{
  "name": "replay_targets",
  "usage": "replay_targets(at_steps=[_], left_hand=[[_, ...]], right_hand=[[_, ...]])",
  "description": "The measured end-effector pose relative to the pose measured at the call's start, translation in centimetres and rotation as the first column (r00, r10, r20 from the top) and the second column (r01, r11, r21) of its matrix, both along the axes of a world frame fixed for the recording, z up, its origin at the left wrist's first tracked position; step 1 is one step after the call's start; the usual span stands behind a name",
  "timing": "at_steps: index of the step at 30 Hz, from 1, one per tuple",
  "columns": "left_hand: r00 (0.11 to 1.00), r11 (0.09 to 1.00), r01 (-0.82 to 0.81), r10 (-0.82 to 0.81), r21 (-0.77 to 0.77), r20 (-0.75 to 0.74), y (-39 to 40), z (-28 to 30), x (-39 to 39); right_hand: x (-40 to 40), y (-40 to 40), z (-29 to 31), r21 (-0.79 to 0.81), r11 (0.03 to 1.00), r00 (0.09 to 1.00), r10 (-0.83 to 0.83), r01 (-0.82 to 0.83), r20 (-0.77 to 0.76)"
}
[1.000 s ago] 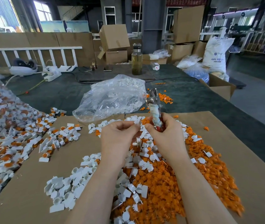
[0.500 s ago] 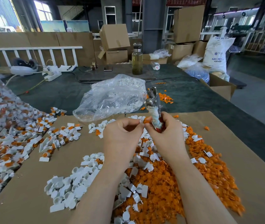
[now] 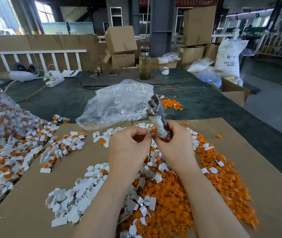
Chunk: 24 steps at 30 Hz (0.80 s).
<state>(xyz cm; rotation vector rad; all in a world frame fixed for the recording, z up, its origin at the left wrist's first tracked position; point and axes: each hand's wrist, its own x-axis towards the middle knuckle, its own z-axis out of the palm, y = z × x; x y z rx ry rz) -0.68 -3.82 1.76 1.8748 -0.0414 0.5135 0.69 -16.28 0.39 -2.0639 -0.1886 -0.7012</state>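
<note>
Pliers point(image 3: 155, 107) upright, metal head up, wrapped handles gripped in right hand point(image 3: 176, 148). Left hand point(image 3: 128, 148) pinches small white-and-orange piece point(image 3: 151, 131) just beside the handles. Both held above orange caps point(image 3: 171, 203) heaped on worktop point(image 3: 25, 212).

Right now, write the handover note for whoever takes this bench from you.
Left hand pinches a small white piece next to the tool's handle.
Right hand grips the metal tool by its wrapped handle, head up.
Loose orange caps and white pieces lie heaped on the cardboard; more white ones sit in the clear bag behind.
Done, it seems: the joined white-and-orange pieces heaped at left.
Left: the large loose piles.
</note>
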Motion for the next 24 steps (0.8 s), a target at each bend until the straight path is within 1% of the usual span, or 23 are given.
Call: replay_targets(at_steps=[5, 11, 13, 17, 20, 24], left_hand=[[0.999, 0.999, -0.045, 0.046, 0.021, -0.023, -0.1, 0.0, 0.0], [0.997, 0.998, -0.062, 0.062, -0.01, -0.041, 0.3, -0.5, 0.3], [0.997, 0.995, -0.063, 0.058, -0.083, -0.06, 0.5, -0.8, 0.5], [0.994, 0.94, -0.037, 0.001, -0.338, -0.107, 0.9, -0.6, 0.7], [0.995, 0.899, -0.013, -0.031, -0.437, -0.093, 1.0, -0.3, 0.7], [0.998, 0.858, 0.011, -0.045, -0.514, -0.053, 0.9, -0.1, 0.6]], right_hand=[[0.1, 0.0, -0.1, 0.012, 0.999, 0.997, 0.052, -0.051, -0.065], [-0.2, -0.3, 0.2, 0.014, 0.989, 0.981, 0.147, -0.146, -0.129], [-0.2, -0.5, 0.3, 0.063, 0.979, 0.965, 0.204, -0.196, -0.163], [-0.3, -1.1, 0.5, 0.178, 0.958, 0.942, 0.262, -0.227, -0.209], [-0.3, -1.2, 0.5, 0.207, 0.952, 0.936, 0.272, -0.227, -0.225], [-0.6, -1.5, 1.0, 0.231, 0.928, 0.896, 0.35, -0.292, -0.274]])
